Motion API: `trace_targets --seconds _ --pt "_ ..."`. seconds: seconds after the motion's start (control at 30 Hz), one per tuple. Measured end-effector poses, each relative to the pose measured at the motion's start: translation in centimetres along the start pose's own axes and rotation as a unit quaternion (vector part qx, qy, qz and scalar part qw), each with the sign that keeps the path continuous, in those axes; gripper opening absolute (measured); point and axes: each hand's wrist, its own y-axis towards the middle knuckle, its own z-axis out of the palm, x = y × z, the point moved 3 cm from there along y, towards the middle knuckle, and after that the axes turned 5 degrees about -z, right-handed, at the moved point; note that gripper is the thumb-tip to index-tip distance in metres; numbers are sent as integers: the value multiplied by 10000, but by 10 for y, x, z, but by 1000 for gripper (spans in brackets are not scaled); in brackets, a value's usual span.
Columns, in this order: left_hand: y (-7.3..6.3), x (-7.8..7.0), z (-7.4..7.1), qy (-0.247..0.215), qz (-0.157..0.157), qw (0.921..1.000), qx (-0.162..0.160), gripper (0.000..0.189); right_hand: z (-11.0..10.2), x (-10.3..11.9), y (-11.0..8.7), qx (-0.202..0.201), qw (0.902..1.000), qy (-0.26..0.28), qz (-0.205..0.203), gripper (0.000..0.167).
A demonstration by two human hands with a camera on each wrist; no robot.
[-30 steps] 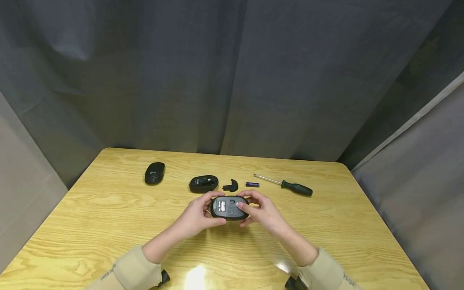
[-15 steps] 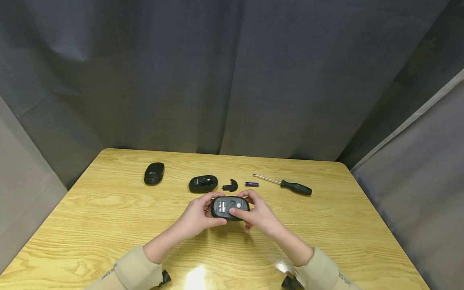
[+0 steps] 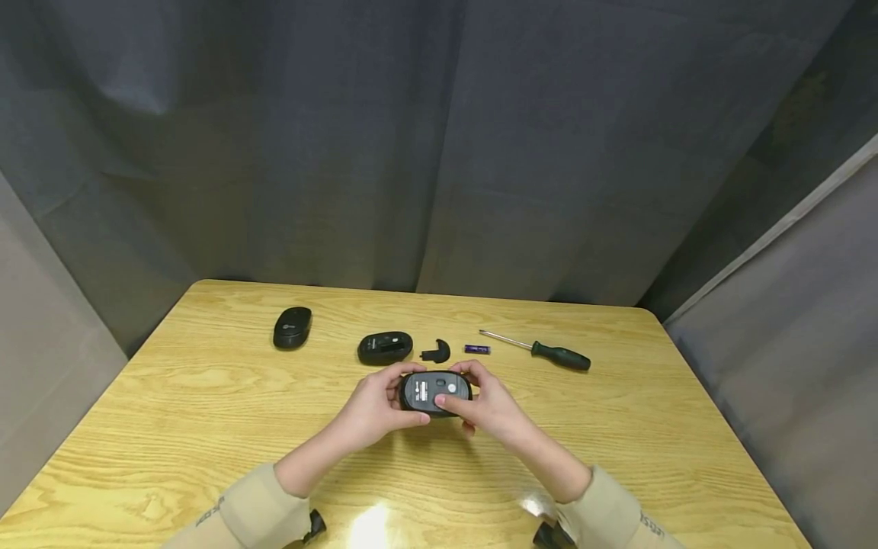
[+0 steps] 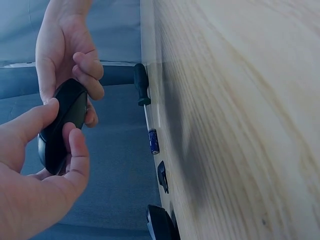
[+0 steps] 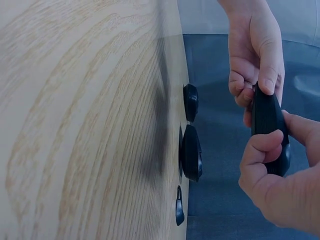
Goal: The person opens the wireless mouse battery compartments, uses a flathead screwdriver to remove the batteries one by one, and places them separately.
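Note:
Both hands hold a black computer mouse [image 3: 427, 386] above the table, its grey underside with a white label turned up in the head view. My left hand [image 3: 373, 406] grips the left end between thumb and fingers. At the right end my right hand [image 3: 490, 408] grips it, the thumb lying across the underside. The wrist views show the mouse [image 4: 62, 125] edge-on, held clear of the wood. Just beyond the hands lie a second mouse [image 3: 385, 348], bottom up with its battery slot bare, a curved black cover [image 3: 437, 351] and a purple battery [image 3: 477, 349].
A third black mouse [image 3: 292, 328] sits at the far left of the wooden table [image 3: 206, 412]. To the right lies a screwdriver [image 3: 561, 356] with a dark green handle. Grey curtains [image 3: 343, 152] stand behind the table's far edge.
My right thumb has slid left and toward the near side over the underside of the mouse, baring a pale round spot. The left hand and the things on the table stay put.

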Motion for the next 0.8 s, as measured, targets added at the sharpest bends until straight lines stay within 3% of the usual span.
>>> trace_targets --seconds 0.43,0.8 --pt "-1 6 -4 -1 -16 10000 5 69 -2 0 0 74 9999 8 106 50" --pt "-2 9 -12 -336 -123 9992 -167 69 -7 6 -3 145 9957 916 63 38"
